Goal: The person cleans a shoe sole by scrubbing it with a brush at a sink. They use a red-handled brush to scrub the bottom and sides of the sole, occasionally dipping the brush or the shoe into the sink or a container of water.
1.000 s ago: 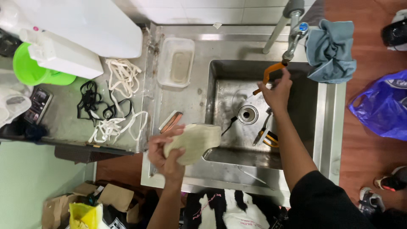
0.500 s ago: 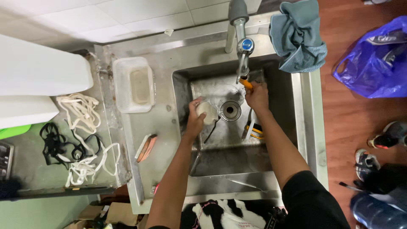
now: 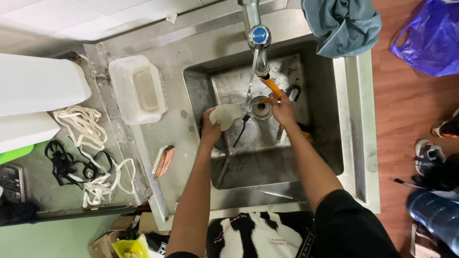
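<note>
Over the steel sink [image 3: 334, 157], both hands work in the basin beneath the tap [image 3: 258, 36]. Water runs in a thin stream from the spout toward the drain [image 3: 260, 108].

Left hand [image 3: 210, 128]: fingers closed around a pale, floppy piece of material [image 3: 226, 115], gripped at its near-left edge. The piece sits low in the basin, just left of the drain, with its right edge at the falling water.

Right hand [image 3: 283, 109]: fingers curled around an orange-handled tool [image 3: 271, 86], held just right of the drain and directly under the spout. The tool's working end is hidden; kind cannot be determined. Other dark tools [image 3: 240, 130] lie on the wet basin floor near both hands.

Surface: stainless drainboard, dull and stained, extending left of the basin. A clear plastic container [image 3: 137, 88] stands on it, far-left of the basin, empty apart from some residue. A small scrubbing brush [image 3: 163, 161] lies nearer, just beside the basin's left rim. Further left, tangled white cords [image 3: 86, 126] and black cords [image 3: 64, 165] lie on a grey counter, next to a white boxy appliance [image 3: 38, 88].

Room: white tiled wall at the far side. A blue-grey cloth [image 3: 339, 24] is draped over the sink's far-right corner. Reddish wood-look floor [image 3: 406, 105] lies to the right, with a purple plastic bag [image 3: 430, 38] and shoes [image 3: 428, 155] on it. Cardboard boxes [image 3: 110, 241] sit under the counter at near left.
</note>
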